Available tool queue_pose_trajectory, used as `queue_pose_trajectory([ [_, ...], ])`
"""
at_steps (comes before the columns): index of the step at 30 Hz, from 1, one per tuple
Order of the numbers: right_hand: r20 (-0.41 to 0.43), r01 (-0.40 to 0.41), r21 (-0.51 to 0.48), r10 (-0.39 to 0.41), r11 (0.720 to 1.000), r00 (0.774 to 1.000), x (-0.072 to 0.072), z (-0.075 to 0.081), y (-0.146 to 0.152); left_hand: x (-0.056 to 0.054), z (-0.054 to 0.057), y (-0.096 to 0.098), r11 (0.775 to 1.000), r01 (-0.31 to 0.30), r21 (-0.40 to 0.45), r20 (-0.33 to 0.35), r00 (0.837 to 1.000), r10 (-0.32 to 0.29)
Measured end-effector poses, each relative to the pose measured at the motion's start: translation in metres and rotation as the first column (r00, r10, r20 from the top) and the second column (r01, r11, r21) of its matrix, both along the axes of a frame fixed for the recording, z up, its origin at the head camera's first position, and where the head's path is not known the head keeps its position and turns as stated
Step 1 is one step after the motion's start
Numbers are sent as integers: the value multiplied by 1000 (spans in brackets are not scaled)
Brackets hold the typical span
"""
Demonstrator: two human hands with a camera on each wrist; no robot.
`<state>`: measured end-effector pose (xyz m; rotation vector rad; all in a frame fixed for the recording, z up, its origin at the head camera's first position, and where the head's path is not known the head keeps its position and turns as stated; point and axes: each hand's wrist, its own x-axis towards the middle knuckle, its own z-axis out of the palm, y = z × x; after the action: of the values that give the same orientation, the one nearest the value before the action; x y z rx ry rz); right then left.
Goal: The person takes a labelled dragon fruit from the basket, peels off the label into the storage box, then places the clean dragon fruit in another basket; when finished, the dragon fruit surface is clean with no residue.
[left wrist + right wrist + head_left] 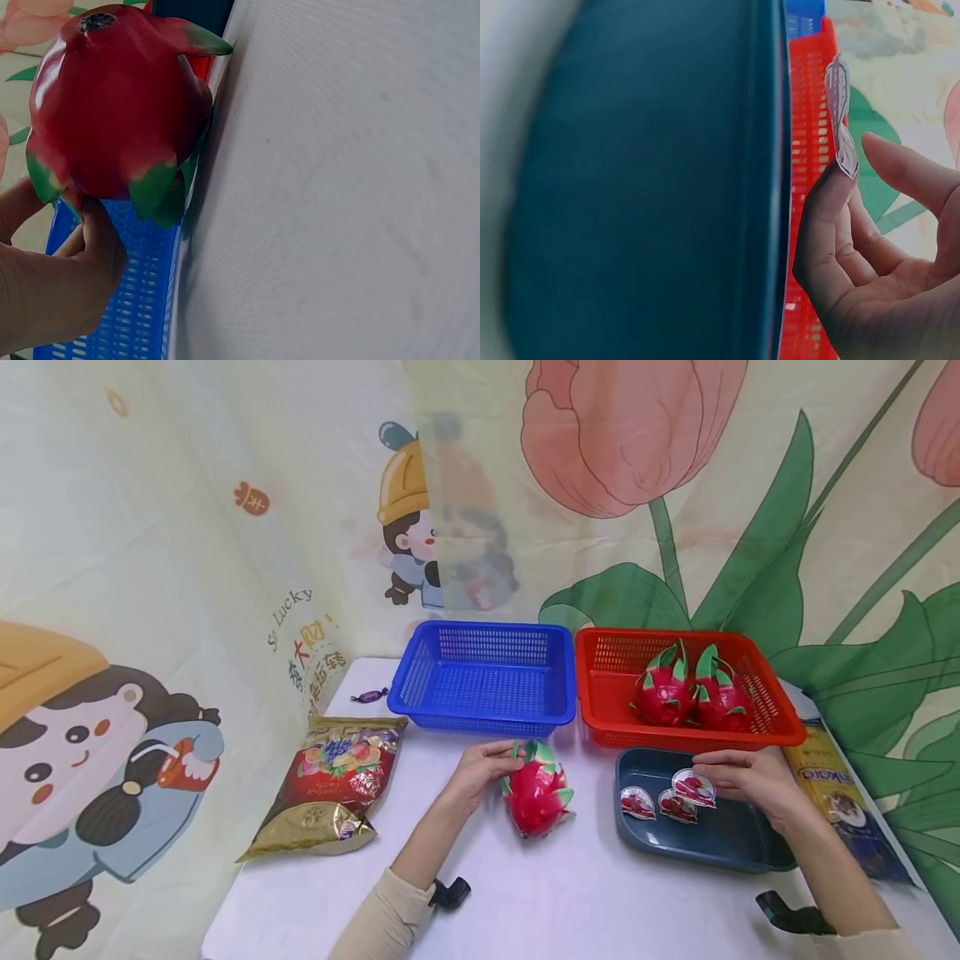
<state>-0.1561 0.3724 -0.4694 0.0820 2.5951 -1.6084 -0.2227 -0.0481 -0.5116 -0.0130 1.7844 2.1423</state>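
My left hand (483, 768) grips a red dragon fruit (537, 797) by its green leafy end, with the round end tilted toward me. In the left wrist view the fingers curl at the leaves under the dragon fruit (120, 105). Over the dark blue tray (720, 839), my right hand (750, 781) holds a dragon fruit sticker (693, 787) at its fingertips. In the right wrist view that sticker (845, 150) shows nearly edge-on at the index fingertip, the thumb close by. Two more stickers, one left (638, 803) and one partly covered (677, 811), lie in the tray.
A blue basket (480, 722) stands at the back. Beside it, a red basket (600, 718) contains two dragon fruits (663, 693). On the left lie a candy bag (330, 785) and a purple wrapped candy (370, 696). A yellow and blue packet (843, 802) lies at the right edge.
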Motion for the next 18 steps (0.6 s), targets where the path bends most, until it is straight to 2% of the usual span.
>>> queue_pose_trajectory([
  [1, 3, -1, 18, 0, 1000, 1000, 1, 0, 2, 0, 0, 0, 1000, 1, 1, 0, 1000, -1],
  [8, 167, -22, 85, 7, 996, 986, 7, -3, 17, -3, -1, -1, 1000, 3, 14, 4, 1000, -3],
  [18, 217, -13, 132, -16, 991, 976, 12, -1, 32, -3, -3, 0, 1000, 0, 16, 14, 1000, 0],
])
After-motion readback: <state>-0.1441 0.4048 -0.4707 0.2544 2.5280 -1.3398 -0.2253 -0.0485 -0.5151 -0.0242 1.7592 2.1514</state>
